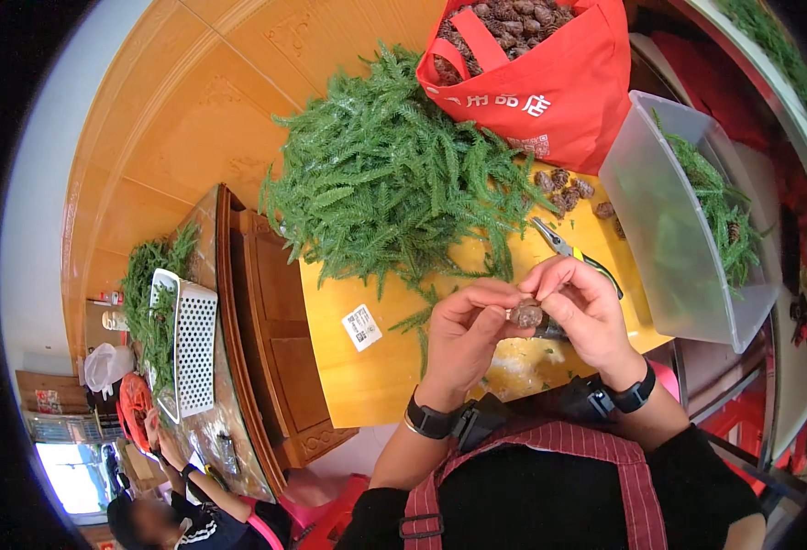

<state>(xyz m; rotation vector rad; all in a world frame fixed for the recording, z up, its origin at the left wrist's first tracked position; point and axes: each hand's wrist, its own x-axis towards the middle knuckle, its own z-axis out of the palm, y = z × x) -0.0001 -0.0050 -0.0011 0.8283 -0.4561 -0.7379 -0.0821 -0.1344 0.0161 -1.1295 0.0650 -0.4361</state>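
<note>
Both my hands meet above the near part of the yellow table (339, 357), around one small brown pine cone (526, 314). My left hand (470, 330) pinches at the cone's left side, where a small pale bit shows between the fingertips. On the other side, the thumb and fingers of my right hand (587, 307) grip the cone. Just beyond my right hand lie pliers (555, 236) with yellow-and-black handles, partly hidden by that hand. A large heap of green artificial fir sprigs (394, 174) covers the table's far left.
A red bag (550, 92) full of pine cones stands at the back, with loose cones (569, 191) before it. To the right is a clear plastic bin (669, 247) holding green sprigs. A white label (361, 327) lies left. Another person (174, 513) works at a side table with a white basket (193, 348).
</note>
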